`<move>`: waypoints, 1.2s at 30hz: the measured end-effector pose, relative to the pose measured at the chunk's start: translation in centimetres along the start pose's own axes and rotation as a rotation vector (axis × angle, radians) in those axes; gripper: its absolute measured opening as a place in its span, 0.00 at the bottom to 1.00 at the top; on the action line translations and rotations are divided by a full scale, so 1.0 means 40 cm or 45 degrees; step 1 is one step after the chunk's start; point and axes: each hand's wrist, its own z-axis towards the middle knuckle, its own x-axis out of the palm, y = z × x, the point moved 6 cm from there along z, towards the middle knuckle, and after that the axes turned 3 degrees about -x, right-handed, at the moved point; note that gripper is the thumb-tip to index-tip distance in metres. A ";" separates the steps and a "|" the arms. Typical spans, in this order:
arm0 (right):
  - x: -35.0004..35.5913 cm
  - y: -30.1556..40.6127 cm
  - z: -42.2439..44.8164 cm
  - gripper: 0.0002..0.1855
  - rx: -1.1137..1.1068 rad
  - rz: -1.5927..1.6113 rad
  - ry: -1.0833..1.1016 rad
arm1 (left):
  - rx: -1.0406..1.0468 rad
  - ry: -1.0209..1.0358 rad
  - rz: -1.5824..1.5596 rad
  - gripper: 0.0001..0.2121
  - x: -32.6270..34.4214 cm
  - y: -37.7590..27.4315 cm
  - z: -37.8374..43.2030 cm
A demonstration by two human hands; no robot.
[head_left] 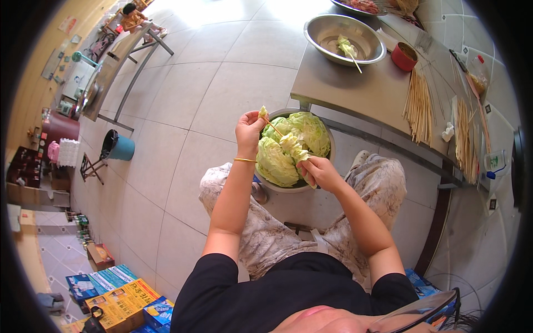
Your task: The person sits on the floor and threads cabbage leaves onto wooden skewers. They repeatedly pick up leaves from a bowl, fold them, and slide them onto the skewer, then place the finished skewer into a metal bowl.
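Observation:
My left hand (250,129) pinches the upper end of a wooden skewer (273,127), with a small bit of leaf at its tip. Folded cabbage leaf (292,145) is threaded on the skewer's lower part. My right hand (320,171) grips the lower end of that leaf. Beneath both hands, large pieces of cabbage (277,160) fill a round basin (332,156) between my knees. On the metal table (354,87), a steel bowl (325,31) holds one skewer with cabbage leaf (346,46) on it, its stick resting over the rim.
Bare wooden skewers (419,106) lie on the table near a red tin (404,57). A plate of raw meat (362,6) stands beyond the bowl. A blue bin (123,145) is at the left, cartons (120,299) at lower left. A person (135,21) sits far off.

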 end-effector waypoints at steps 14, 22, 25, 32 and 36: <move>-0.003 -0.007 0.001 0.15 0.050 0.045 -0.008 | 0.268 -0.091 0.285 0.06 0.003 -0.043 -0.014; -0.008 0.001 -0.002 0.15 0.081 0.156 -0.001 | 0.527 -0.109 0.755 0.04 0.037 -0.054 -0.038; -0.010 0.001 -0.001 0.15 0.061 0.174 -0.006 | 0.476 -0.075 0.593 0.05 0.038 -0.047 -0.036; -0.010 0.001 -0.006 0.16 0.068 0.100 -0.001 | 0.316 -0.119 0.486 0.06 0.012 -0.062 -0.019; -0.008 0.008 -0.008 0.16 0.047 0.095 0.004 | 0.300 -0.025 0.378 0.06 0.011 -0.053 -0.014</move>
